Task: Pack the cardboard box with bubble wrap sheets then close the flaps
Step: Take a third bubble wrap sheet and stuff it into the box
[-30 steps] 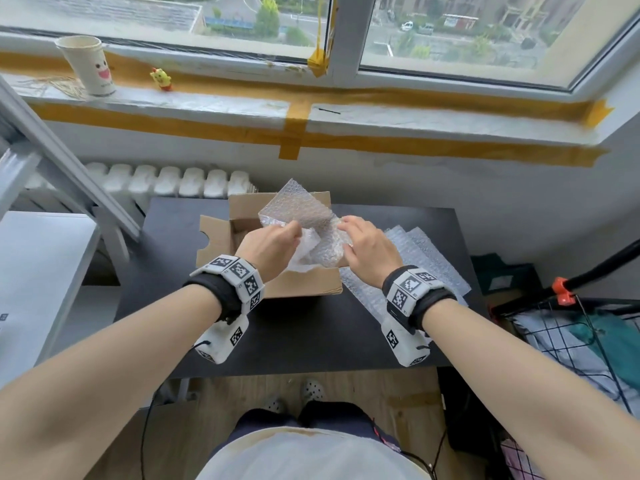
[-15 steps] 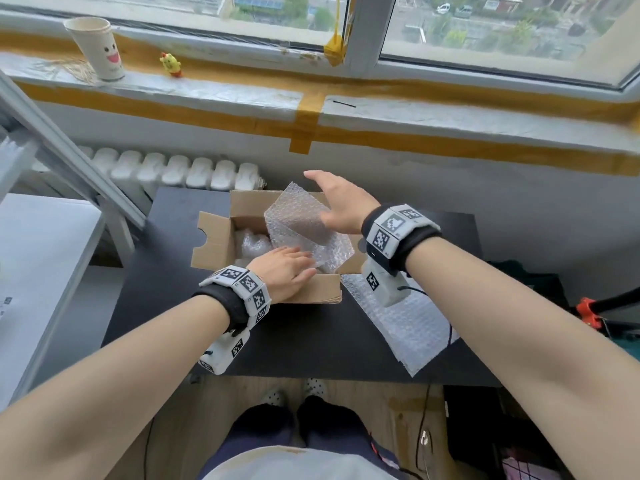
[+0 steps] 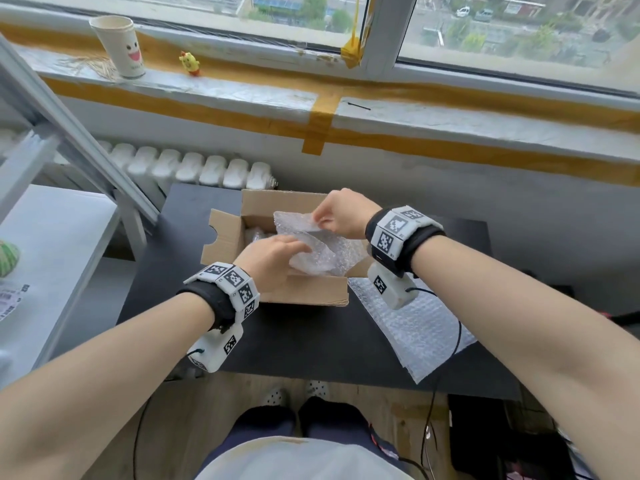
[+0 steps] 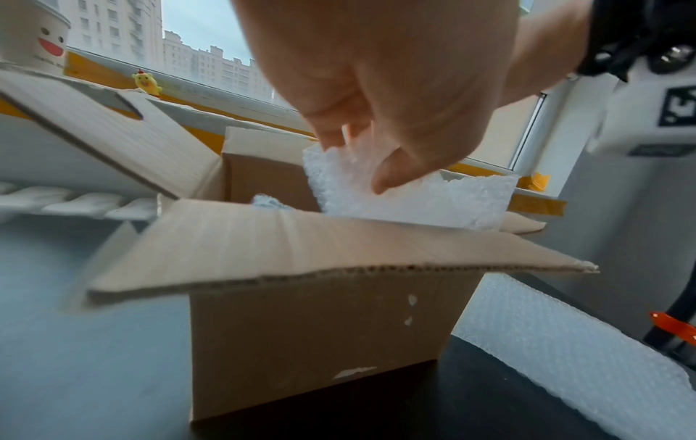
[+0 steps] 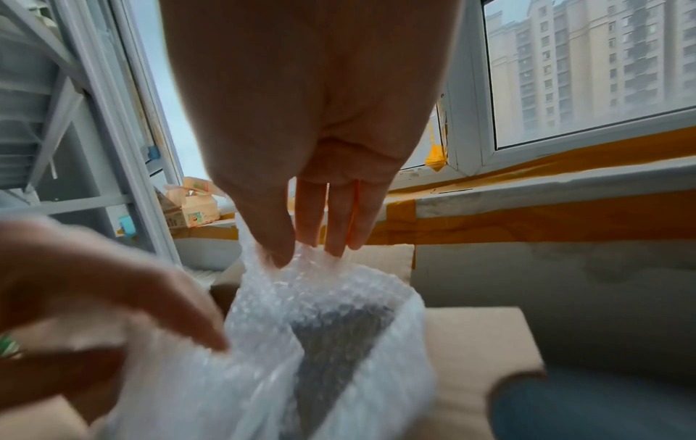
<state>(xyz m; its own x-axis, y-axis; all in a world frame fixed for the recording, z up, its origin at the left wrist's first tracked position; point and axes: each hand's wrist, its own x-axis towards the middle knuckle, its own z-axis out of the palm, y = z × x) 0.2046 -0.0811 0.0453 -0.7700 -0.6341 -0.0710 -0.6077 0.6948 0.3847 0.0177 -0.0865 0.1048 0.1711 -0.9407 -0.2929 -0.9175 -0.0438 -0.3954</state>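
Note:
An open cardboard box (image 3: 311, 291) stands on the black table (image 3: 294, 344) with its flaps spread. A bubble wrap sheet (image 3: 325, 252) sits bent in its mouth, part of it above the rim. My left hand (image 3: 300, 250) reaches over the near flap. In the left wrist view its thumb lies in front of the sheet (image 4: 433, 202) and its fingers behind, so my left hand (image 4: 357, 163) holds it. My right hand (image 3: 320, 220) pinches the sheet's far upper edge; in the right wrist view my right hand (image 5: 301, 253) grips the crumpled sheet (image 5: 320, 312). More wrap lies deeper in the box.
A stack of flat bubble wrap sheets (image 3: 415, 327) lies on the table right of the box. A radiator (image 3: 207, 168) is behind the table and a white shelf unit (image 3: 52, 237) to its left. A paper cup (image 3: 121, 46) and a yellow toy (image 3: 189, 63) stand on the sill.
Both hands first held the sheet above the box. The right hand let go, opened over the far side, then came down and pinched the edge. The left hand pushed further into the box.

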